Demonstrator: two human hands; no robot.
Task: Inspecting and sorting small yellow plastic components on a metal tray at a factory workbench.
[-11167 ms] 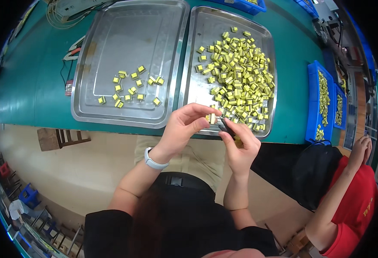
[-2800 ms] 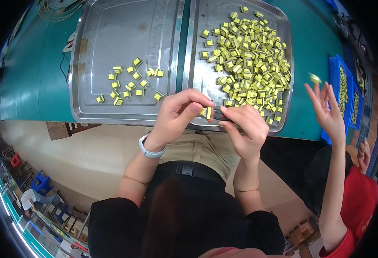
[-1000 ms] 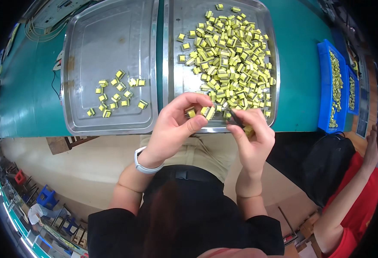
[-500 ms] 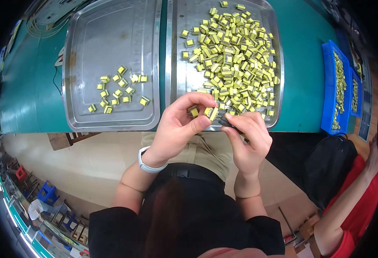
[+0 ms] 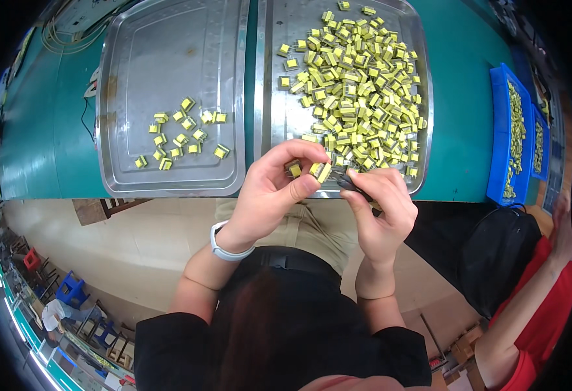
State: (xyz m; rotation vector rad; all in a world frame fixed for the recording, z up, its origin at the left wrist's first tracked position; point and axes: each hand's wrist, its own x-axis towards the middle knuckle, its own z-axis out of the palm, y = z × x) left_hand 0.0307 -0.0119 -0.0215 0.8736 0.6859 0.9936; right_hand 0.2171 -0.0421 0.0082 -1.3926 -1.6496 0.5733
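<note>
Between the thumb and index finger of my left hand (image 5: 266, 192) is a small yellow-wrapped transformer (image 5: 320, 171) with metal pins. A second yellow transformer (image 5: 294, 169) sits within the curled fingers of that hand. My right hand (image 5: 387, 215) pinches a slim dark tool (image 5: 356, 186), partly hidden by the fingers; its exact kind does not show. The tool's tip is just right of the held transformer, with a narrow gap between them. Both hands are over the near edge of the right metal tray (image 5: 270, 98), which bears a large heap of similar transformers (image 5: 364, 85).
To the left, another metal tray (image 5: 149, 65) holds several scattered transformers (image 5: 182, 140). Blue bins (image 5: 498, 130) with more parts stand at the green table's (image 5: 462, 130) right end. A black bag (image 5: 501, 254) and a person in a red sleeve (image 5: 540, 306) are at the right.
My right hand and the dark tool have moved slightly right, away from the held transformer. The left hand keeps its grip almost unmoved. The trays appear shifted slightly in view.
</note>
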